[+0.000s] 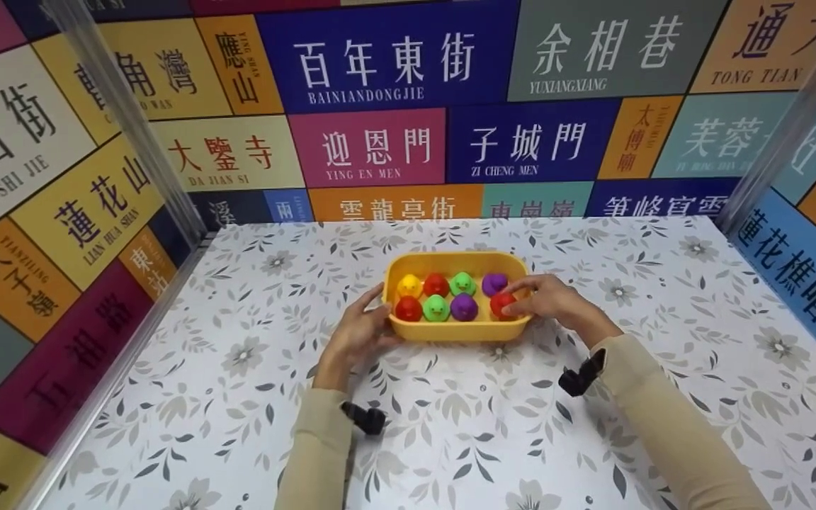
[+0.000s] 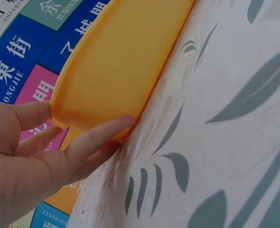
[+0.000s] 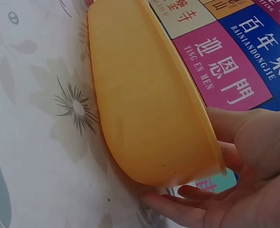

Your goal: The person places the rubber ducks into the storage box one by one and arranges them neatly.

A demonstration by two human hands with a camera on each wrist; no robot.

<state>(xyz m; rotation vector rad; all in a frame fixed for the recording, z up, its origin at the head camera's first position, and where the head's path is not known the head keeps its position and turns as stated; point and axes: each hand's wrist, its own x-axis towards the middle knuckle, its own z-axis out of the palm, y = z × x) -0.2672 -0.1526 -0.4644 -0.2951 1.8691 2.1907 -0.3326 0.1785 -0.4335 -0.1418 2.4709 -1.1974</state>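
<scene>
The yellow tray [image 1: 456, 331] lies crosswise between both hands on the bench [image 1: 238, 425]: the left hand [image 1: 360, 333] grips its left end, the right hand [image 1: 548, 301] pinches a red ball [image 1: 500, 304] inside.

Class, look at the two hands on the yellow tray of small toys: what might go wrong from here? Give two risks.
1. Both the left hand and right hand hold the tray only at its ends; an uneven lift might tip it and roll the toys out.
2. The right hand's fingers reach over the rim by the red toy and may knock it.
</scene>
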